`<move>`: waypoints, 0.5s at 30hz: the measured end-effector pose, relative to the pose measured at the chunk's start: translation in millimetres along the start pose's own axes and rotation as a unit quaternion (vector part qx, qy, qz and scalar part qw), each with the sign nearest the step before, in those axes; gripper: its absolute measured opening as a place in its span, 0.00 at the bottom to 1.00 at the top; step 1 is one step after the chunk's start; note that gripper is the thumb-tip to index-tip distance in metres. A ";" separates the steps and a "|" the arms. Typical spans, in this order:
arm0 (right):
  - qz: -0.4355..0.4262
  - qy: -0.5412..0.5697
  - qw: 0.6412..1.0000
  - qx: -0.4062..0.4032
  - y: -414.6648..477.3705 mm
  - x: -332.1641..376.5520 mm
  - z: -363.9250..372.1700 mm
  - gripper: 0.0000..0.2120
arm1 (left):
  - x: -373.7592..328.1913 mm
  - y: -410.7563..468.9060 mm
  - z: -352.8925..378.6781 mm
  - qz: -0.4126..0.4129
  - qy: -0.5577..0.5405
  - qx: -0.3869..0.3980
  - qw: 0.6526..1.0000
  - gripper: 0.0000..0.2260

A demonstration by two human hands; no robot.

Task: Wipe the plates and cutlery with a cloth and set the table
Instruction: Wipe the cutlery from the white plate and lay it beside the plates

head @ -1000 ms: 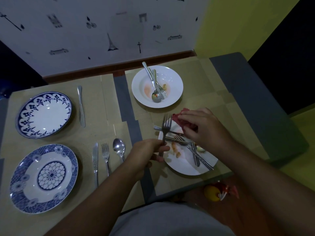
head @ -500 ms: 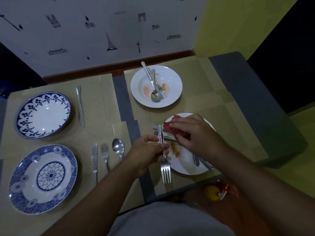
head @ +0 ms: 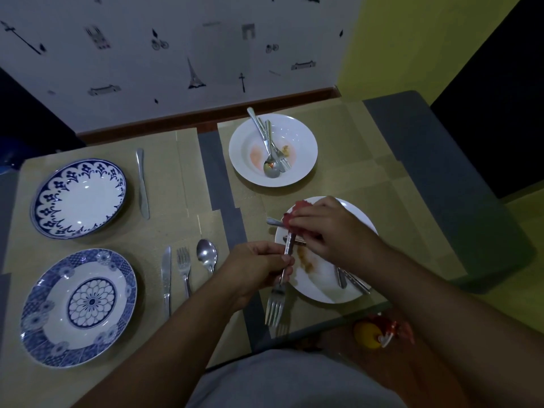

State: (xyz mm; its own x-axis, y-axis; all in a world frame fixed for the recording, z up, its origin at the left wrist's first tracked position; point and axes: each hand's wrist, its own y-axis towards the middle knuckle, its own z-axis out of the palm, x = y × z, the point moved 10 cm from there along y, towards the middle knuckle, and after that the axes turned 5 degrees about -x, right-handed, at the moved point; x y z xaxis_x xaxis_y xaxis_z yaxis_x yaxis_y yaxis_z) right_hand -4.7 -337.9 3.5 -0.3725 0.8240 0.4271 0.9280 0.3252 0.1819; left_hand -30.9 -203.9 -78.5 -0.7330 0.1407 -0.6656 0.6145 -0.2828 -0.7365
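The left hand (head: 259, 267) pinches a steel fork (head: 279, 285) — tines toward the person — beside the soiled white plate (head: 357, 216) while the right hand's (head: 326, 228) fingers clamp a crumpled red cloth (head: 300, 209) on its handle.

Single head-worn wide-angle view, no second view being supplied, so no overlap. The scene is being looked at forward and steeply down from above the near edge of the tan-matted tabletop (head: 88, 142), at close range. Both forearms are being seen entering from the bottom edge. The white patterned wall (head: 176, 54) is being framed along the top, bowed by the lens.
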 end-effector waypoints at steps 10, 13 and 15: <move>0.053 0.004 0.998 -0.043 2.2 -13.8 -14.3 0.19 | 0.0 5.2 -21.0 0.016 -0.020 -0.032 0.999 0.06; 0.045 0.023 0.999 -0.012 4.5 -5.0 1.4 0.18 | -3.2 8.1 -39.7 0.016 -0.038 -0.056 0.998 0.06; 0.048 0.035 0.998 0.006 9.0 3.1 13.9 0.17 | -8.6 10.8 -58.5 0.021 -0.055 -0.083 0.995 0.07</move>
State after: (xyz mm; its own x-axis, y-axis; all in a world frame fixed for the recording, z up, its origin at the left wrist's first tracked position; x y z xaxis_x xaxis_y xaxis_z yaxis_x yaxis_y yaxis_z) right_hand 2.6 -325.9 -5.8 -0.2811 0.8171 0.5033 0.9594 0.2516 0.1273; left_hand -0.9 -152.7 -87.9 -0.7276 0.0240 -0.6856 0.6782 -0.1254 -0.7241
